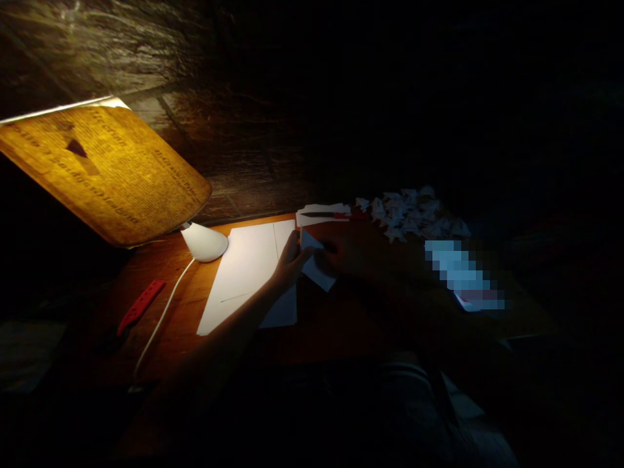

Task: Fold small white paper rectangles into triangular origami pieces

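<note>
A small folded piece of white paper (318, 272) is raised over the table between my two hands. My left hand (288, 263) pinches its left edge, with the thumb lying across the paper. On the paper's right side, my right hand (341, 255) is closed at the edge, its fingers mostly lost in shadow. Under my left forearm lie large white sheets (244, 266) with thin dark lines on them. Behind my hands, a dark-bladed tool with a red handle (324, 214) rests on a smaller stack of paper (305, 222).
A lamp (205, 242) with a print-covered shade (112, 175) stands at the left, its white cord (163, 315) trailing forward. Near it lies a red-handled tool (141, 305). Several folded paper pieces (409, 214) are heaped at the back right. A blurred-out lit device (463, 276) lies at the right.
</note>
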Available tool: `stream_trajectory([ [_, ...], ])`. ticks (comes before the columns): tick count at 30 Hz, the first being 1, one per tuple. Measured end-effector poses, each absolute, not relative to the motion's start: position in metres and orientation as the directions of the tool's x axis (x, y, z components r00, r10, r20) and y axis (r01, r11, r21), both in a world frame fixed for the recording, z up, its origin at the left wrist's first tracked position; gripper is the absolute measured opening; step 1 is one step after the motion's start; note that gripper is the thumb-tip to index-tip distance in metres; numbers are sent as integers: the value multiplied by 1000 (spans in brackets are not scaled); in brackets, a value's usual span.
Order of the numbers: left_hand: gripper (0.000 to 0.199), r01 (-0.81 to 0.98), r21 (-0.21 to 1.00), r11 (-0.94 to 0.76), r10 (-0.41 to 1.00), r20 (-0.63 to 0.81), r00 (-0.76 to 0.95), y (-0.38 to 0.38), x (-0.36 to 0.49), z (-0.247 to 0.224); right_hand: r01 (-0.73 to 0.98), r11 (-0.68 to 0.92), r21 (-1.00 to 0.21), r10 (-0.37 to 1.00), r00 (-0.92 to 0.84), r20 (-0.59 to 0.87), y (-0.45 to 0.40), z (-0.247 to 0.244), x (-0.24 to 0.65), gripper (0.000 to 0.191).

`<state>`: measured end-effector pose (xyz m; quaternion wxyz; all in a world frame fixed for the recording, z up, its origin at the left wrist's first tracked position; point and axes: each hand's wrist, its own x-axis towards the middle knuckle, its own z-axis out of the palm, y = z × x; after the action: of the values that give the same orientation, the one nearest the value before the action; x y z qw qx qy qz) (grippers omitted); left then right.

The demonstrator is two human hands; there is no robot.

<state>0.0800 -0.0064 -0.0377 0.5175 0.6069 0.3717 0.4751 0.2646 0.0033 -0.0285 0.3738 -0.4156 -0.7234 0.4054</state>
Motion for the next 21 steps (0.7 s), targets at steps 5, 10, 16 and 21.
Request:
stream_trajectory([
  [5, 41, -12, 978, -208, 941, 203, 270, -8, 80, -36, 207, 319, -925, 878, -432, 207, 2, -27, 269, 33],
  [10, 36, 126, 911, -393, 909, 364, 203, -4, 80, -36, 308, 349, -885, 889, -407, 209, 0, -24, 267, 41],
  [16, 33, 181, 897, -402, 910, 370, 189, -3, 78, -38, 301, 351, -886, 895, -386, 223, -3, -23, 266, 44],
  [21, 38, 128, 911, -393, 911, 366, 193, -5, 81, -34, 281, 336, -899, 895, -392, 212, -3, -23, 266, 35],
])
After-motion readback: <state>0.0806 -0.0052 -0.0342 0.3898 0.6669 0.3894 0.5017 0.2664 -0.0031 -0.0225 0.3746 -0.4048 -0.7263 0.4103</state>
